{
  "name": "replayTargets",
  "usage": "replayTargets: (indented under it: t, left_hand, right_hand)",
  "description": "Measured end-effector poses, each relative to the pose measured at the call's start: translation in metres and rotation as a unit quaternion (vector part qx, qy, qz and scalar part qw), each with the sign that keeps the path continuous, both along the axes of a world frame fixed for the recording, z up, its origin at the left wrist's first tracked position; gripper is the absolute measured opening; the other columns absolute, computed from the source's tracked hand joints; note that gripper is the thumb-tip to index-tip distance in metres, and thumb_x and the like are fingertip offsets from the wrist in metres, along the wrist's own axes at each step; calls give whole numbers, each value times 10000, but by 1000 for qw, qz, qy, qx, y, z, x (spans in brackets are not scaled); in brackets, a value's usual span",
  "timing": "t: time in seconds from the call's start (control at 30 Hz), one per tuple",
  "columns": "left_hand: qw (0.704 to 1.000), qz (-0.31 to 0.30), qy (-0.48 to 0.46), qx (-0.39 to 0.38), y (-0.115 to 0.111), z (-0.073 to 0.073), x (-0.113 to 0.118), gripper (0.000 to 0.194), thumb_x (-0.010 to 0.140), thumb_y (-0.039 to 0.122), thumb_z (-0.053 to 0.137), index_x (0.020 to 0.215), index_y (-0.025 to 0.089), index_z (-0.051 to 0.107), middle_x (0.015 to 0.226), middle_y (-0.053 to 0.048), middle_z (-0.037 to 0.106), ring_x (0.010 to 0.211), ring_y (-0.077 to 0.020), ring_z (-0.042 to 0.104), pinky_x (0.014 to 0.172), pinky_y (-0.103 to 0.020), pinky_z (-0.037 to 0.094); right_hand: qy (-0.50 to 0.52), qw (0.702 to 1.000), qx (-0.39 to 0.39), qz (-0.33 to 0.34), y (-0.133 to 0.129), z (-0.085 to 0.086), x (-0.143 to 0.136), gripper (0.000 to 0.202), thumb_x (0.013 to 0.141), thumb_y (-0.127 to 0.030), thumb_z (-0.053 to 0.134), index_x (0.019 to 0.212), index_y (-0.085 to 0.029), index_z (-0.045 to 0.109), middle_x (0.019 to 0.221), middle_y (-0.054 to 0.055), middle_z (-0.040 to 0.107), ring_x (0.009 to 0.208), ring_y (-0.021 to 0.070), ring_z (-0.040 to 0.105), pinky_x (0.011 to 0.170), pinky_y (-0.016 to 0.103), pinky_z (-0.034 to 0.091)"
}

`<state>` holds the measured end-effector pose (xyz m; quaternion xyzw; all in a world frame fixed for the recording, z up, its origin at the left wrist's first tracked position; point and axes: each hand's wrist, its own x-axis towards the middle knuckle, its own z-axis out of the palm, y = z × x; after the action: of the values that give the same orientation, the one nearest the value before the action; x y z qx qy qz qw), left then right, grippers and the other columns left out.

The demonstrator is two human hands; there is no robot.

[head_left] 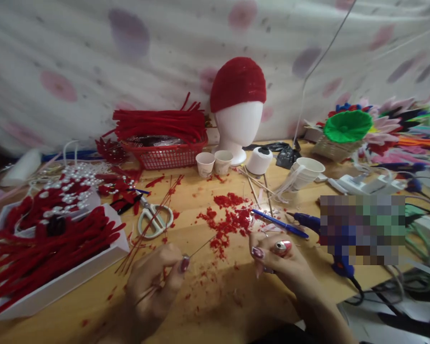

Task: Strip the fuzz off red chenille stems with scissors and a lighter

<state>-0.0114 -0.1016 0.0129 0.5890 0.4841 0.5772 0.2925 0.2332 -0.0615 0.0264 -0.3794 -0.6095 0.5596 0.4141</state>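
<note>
My left hand (pixel 157 277) is closed in a pinch on a thin wire (pixel 202 246), whose bare end points up and to the right. A reddish stretch of stem shows below its fingers. Across from it, my right hand (pixel 277 258) has its fingers curled together, and whatever they may hold is hidden. Loose red fuzz (pixel 232 220) lies in a pile on the table beyond both hands. White-handled scissors (pixel 154 220) lie past my left hand, crossed by several thin red stems (pixel 161 205). A blue pen (pixel 279 223) lies just beyond my right hand.
A white box (pixel 68 282) of red pipe cleaners (pixel 57 248) stands at left, a red basket (pixel 165 155) behind. A foam head (pixel 238 124) with a red cap, paper cups (pixel 205 165) and a thread spool (pixel 259 161) stand at the back. A blue glue gun (pixel 308 220) lies right.
</note>
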Motion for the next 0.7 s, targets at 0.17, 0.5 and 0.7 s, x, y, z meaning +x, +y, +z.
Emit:
replayTargets:
  t: [0.17,0.5,0.7]
  left_hand:
    - [990,-22,139,-28,14,4,-5,245,863,248,523,633,204,592,568,11,548,551,-131,522,564,-242,415]
    - [995,53,78,-42,31,33,-20,220,788,335,596,626,188,606,622,7,597,612,-136,540,588,-225,445]
    - [992,19,63,-112,39,74,-50,323,901,411,512,962,128,655,928,-55,670,737,-143,631,728,-325,541]
  right_hand:
    - [-32,999,28,-6,4,0,-1,360,804,-384,628,491,-208,648,538,6,495,515,125,405,527,282,327]
    - [-72,972,110,-195,3,-14,3,296,851,-420,561,951,-183,707,560,-24,498,523,130,427,513,260,330]
    - [-46,932,142,-330,-8,-18,14,345,799,-484,576,780,-161,695,512,-29,441,506,131,379,510,270,333]
